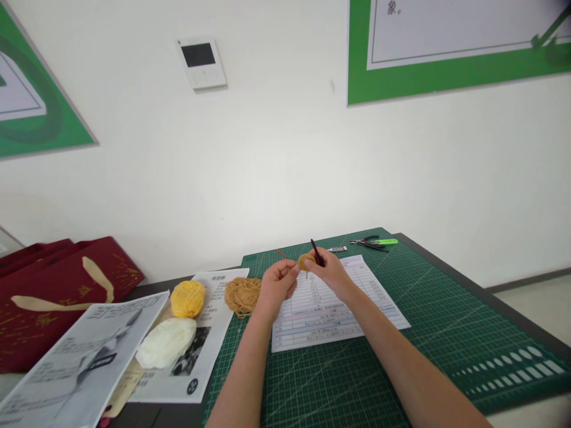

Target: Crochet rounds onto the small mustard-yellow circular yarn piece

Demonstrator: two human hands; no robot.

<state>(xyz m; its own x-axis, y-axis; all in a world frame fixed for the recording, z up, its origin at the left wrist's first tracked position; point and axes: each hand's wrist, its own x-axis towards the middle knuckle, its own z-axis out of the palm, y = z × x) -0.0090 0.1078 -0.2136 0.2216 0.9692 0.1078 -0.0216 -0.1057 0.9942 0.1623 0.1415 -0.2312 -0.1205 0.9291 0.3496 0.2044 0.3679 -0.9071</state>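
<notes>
My left hand [280,283] is closed, thumb and forefinger pinched at the left edge of a small round tan crochet piece [306,261]. My right hand [332,272] is wrapped round a dark-handled crochet hook [316,248], which points up and away. Its thumb also presses against the right side of the piece. Both hands hover above a printed sheet with ruled rows [325,336]. Just left of my left hand lies a loose skein of tan yarn [241,295]. How the hook's tip meets the stitches is too small to see.
A green cutting mat [441,333] covers the table. Pliers [368,242] with a green-handled tool [387,241] lie at its far edge. Leftward are a yellow yarn ball [188,299], a white yarn ball [165,345], printed papers [84,362] and a dark red bag [53,291]. A wall rises behind.
</notes>
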